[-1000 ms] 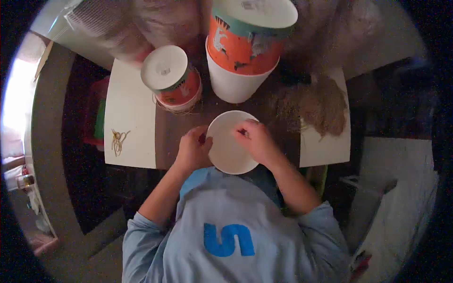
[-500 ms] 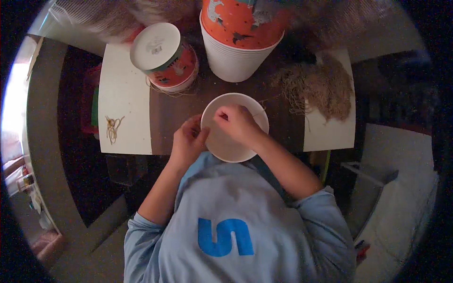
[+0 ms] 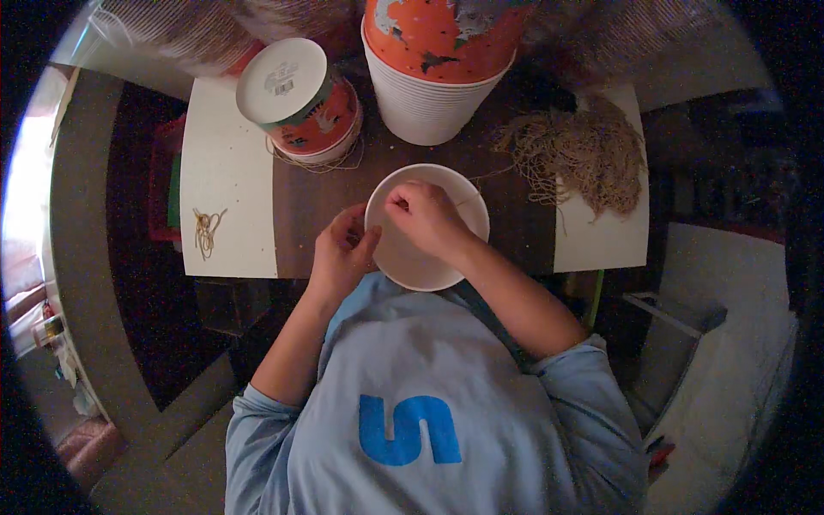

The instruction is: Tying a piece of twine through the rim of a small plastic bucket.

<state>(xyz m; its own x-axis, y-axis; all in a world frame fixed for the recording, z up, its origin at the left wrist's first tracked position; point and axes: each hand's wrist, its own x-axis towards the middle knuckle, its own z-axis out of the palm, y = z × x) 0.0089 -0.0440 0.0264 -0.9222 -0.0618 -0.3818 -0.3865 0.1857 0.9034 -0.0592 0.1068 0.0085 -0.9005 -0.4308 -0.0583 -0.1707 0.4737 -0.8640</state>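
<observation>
A white paper bucket (image 3: 429,273) stands tilted toward me at the near edge of the table, its open mouth facing up. My left hand (image 3: 342,249) is closed at the bucket's left rim, thumb at the edge and fingers curled outside the wall. Over the mouth, my right hand (image 3: 427,221) is closed in a pinch near the inner left wall. A thin string (image 3: 491,175) crosses the bucket's right rim toward my right hand from a tangled pile of brown twine (image 3: 592,154). Its end between my fingers is too small to see.
A tall stack of white buckets (image 3: 425,107) with an orange patterned one on top stands at the back. Left of it, upturned orange buckets (image 3: 313,120) have string around their base. A small bunch of cut strings (image 3: 206,232) lies on the table's white left part.
My right hand has shifted slightly left inside the bucket's mouth. The left hand stays at the rim, and the whole view has moved a little.
</observation>
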